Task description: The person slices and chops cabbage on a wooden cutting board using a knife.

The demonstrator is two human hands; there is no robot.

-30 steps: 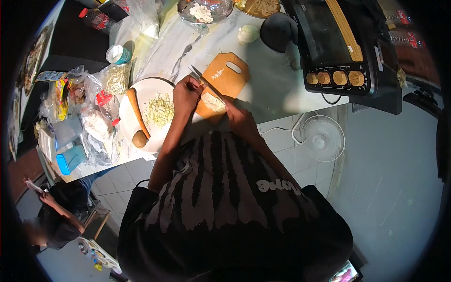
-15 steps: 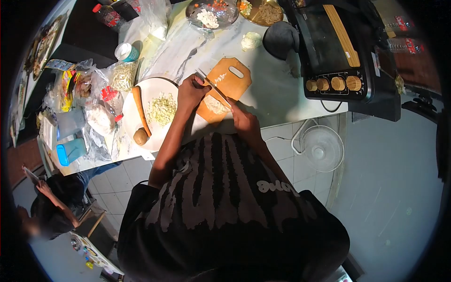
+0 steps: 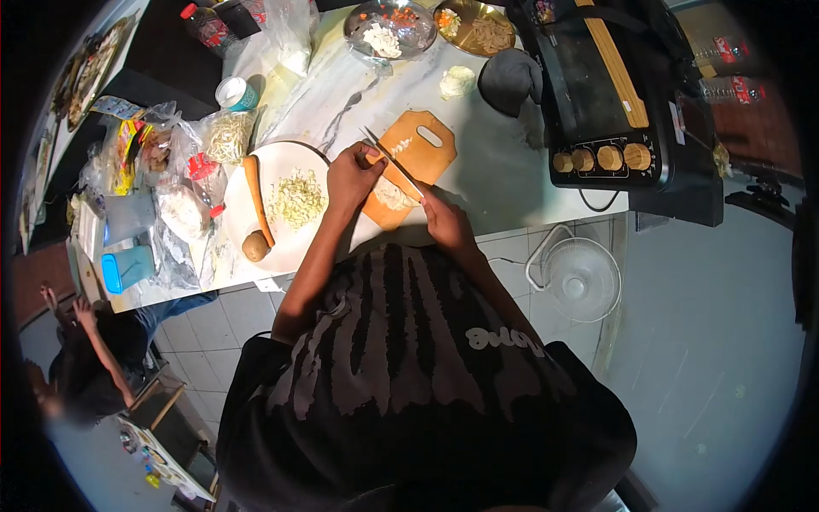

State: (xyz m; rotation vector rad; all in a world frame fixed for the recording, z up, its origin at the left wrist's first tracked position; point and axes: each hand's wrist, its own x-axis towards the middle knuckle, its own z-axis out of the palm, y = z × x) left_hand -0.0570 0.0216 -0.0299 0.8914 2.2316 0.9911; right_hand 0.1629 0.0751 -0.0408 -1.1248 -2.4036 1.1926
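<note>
Right hand (image 3: pixel 448 224) grips knife (image 3: pixel 401 170); left hand (image 3: pixel 348 177) curled near blade, hold unclear; small pale bits (image 3: pixel 401 146) lie cut on board (image 3: pixel 437 160), larger pale heap (image 3: pixel 392 195) perhaps only partly cut.

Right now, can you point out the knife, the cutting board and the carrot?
Knife (image 3: pixel 393 160), head view, on the blade.
Cutting board (image 3: pixel 430 165), head view, bare surface.
Carrot (image 3: pixel 257 198), head view, mid-length.
</note>
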